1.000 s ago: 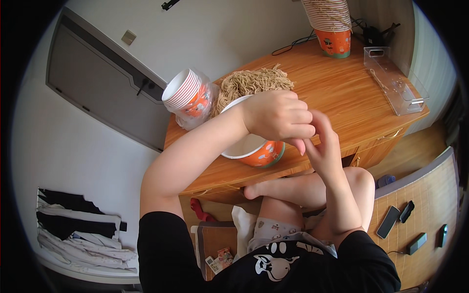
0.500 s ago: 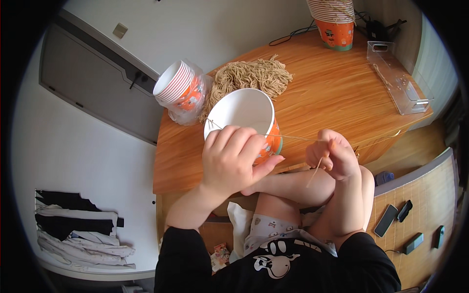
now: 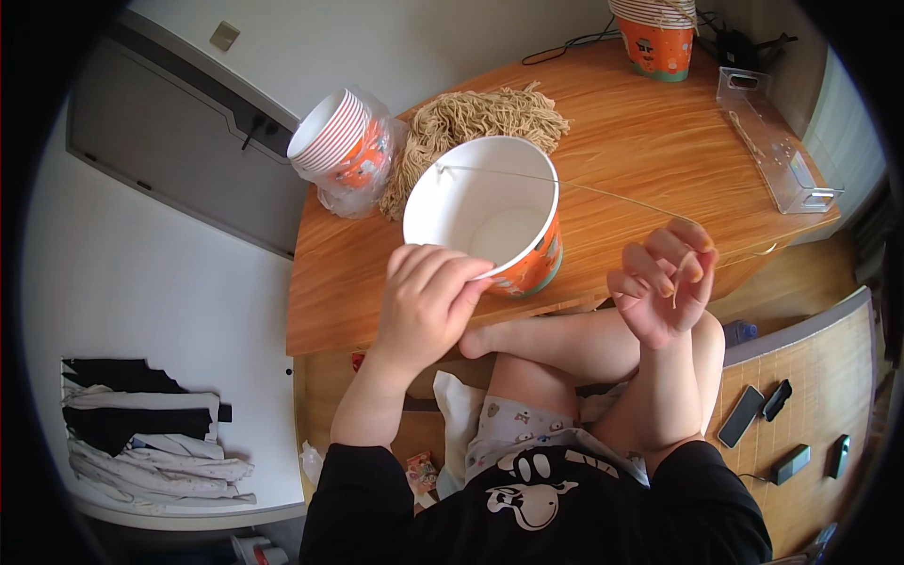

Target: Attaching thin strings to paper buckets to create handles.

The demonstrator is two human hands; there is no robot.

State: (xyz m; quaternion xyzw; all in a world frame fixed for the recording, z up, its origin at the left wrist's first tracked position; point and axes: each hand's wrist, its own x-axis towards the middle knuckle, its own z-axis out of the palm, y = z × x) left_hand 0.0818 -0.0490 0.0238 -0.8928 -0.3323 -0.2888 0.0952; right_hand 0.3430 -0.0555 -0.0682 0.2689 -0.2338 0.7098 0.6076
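An orange paper bucket (image 3: 539, 267) with a white inside stands tilted near the table's front edge, its mouth toward me. My left hand (image 3: 424, 299) is closed on its near rim, thumb outside. A thin tan string (image 3: 617, 196) is fastened at the far left of the rim and runs taut across the mouth to the right. My right hand (image 3: 664, 282) pinches the string's other end, raised off the table right of the bucket, and a short tail hangs from the fingers. Behind the bucket lies a heap of tan strings (image 3: 480, 118).
A stack of striped-rim paper buckets (image 3: 344, 151) in clear plastic lies at the left. Another bucket stack (image 3: 654, 47) stands at the back right, near black cables. A clear plastic tray (image 3: 786, 155) sits at the table's right edge. A phone (image 3: 742, 416) lies on a surface lower right.
My left hand has moved down from over the bucket's mouth to grip its near rim. My right hand has risen and shifted right, drawing the string longer and taut.
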